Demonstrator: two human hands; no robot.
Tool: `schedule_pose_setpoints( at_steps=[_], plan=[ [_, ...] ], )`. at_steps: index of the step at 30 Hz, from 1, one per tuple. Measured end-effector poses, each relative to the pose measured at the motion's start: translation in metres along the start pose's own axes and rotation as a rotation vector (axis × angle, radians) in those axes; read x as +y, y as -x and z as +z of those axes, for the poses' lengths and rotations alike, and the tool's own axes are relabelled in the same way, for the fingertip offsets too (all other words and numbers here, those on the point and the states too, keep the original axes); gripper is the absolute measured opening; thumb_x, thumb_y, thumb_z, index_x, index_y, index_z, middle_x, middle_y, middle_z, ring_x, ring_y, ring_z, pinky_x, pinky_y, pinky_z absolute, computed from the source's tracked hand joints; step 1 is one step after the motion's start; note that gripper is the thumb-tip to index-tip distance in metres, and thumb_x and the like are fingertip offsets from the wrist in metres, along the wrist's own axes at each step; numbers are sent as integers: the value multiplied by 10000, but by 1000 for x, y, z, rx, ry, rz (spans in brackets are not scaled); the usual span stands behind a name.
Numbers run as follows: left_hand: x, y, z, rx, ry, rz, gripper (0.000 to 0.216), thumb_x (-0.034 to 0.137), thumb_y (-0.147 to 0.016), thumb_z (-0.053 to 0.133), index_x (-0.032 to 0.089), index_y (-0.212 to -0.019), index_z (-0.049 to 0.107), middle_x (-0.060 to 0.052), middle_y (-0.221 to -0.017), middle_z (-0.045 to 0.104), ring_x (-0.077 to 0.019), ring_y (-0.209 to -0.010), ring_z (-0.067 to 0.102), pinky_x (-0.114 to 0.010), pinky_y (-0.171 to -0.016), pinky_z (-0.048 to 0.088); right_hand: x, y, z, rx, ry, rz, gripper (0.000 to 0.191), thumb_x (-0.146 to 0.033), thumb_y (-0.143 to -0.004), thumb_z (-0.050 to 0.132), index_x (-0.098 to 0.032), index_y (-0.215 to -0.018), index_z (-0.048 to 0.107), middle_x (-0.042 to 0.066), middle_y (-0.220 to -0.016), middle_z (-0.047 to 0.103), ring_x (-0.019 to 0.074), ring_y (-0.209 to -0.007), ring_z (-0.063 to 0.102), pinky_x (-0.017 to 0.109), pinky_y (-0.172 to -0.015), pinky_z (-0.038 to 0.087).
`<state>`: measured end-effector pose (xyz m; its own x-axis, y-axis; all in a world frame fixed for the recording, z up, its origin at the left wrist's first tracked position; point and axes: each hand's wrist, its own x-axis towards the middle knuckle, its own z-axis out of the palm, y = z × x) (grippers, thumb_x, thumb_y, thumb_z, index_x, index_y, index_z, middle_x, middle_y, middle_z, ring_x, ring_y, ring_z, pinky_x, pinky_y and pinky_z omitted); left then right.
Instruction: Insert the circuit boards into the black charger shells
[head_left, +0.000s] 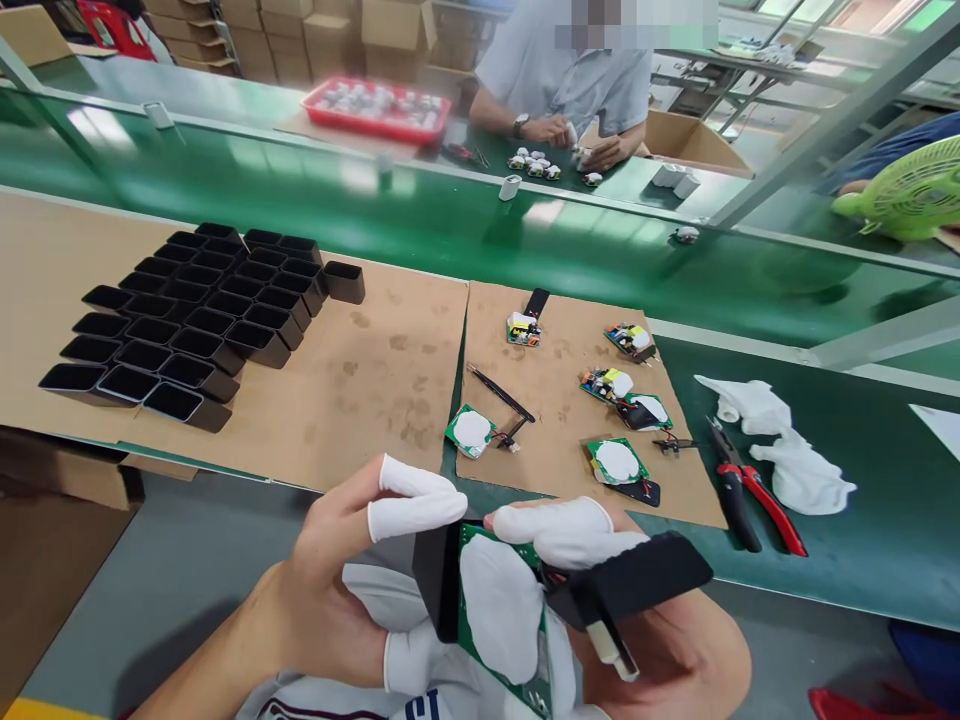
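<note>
My left hand [337, 580], with white finger cots, grips a black plastic case [433, 575] by its sides. My right hand [660, 640], also in finger cots, holds a green circuit board [501, 610] coated with a white patch. The board's left edge meets the case's open end; how far inside it sits I cannot tell. A black end cap [645, 575] with a pale connector [611, 650] hangs by wires on the board's right, against my right fingers. Similar circuit boards [472, 432] lie on the cardboard [555, 470] beyond my hands.
Several open black cases [176, 400] stand in rows at left. Red-handled pliers [750, 490] and crumpled white finger cots [802, 470] lie at right. Across the green conveyor [420, 220], a co-worker [570, 90] handles small parts near a red tray [375, 112]. A green fan [907, 190] stands far right.
</note>
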<state>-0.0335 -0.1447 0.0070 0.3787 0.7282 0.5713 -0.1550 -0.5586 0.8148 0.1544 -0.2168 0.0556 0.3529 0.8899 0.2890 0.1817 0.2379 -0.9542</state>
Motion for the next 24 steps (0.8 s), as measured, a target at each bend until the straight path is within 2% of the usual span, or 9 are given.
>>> schedule_pose_setpoints(
  at_steps=[3, 6, 11, 13, 18, 24],
  plan=[
    [-2, 0, 1, 7, 23, -4, 880, 371, -782, 1055, 317, -1582, 690, -108, -1189, 762, -281, -978, 794, -377, -818, 686, 2, 3, -1, -34, 3, -27, 433, -332, -773, 1035, -330, -1169, 861, 43, -1095, 842, 291, -936, 823, 371, -782, 729],
    [-4, 0, 2, 7, 36, -9, 877, 346, -769, 1065, 284, -1567, 704, -110, -1193, 756, -264, -975, 782, -363, -828, 683, 11, 0, -11, -101, 16, -71, 494, -436, -785, 1041, -321, -1229, 857, 62, -1135, 834, 315, -991, 823, 382, -826, 731],
    [-6, -2, 1, 18, 54, 15, 869, 288, -781, 1054, 246, -1572, 695, -111, -1220, 744, -230, -1007, 768, -327, -872, 683, 21, -9, -22, -242, 18, -134, 678, -306, -640, 1123, -304, -1255, 839, 81, -1140, 836, 344, -973, 824, 397, -806, 737],
    [-7, -3, 1, 14, 53, 17, 874, 279, -780, 1051, 243, -1576, 691, -112, -1231, 747, -231, -1025, 771, -327, -891, 684, 20, -10, -19, -235, 17, -132, 673, -301, -629, 1129, -305, -1238, 841, 79, -1126, 835, 343, -964, 818, 395, -802, 732],
    [-9, -4, 2, 10, 48, 10, 866, 326, -767, 1072, 231, -1547, 708, -118, -1226, 764, -241, -1039, 789, -329, -895, 686, 18, -13, -10, -187, 12, -151, 499, -289, -722, 1074, -302, -1169, 852, 63, -1085, 828, 321, -923, 826, 364, -742, 715],
    [-10, -3, 2, 25, 39, 15, 861, 389, -763, 1081, 212, -1525, 719, -121, -1217, 759, -240, -1036, 796, -323, -896, 687, 21, -20, -14, -295, 17, -222, 654, -276, -727, 1074, -329, -1331, 826, 68, -1139, 825, 325, -953, 827, 370, -731, 719]
  ],
)
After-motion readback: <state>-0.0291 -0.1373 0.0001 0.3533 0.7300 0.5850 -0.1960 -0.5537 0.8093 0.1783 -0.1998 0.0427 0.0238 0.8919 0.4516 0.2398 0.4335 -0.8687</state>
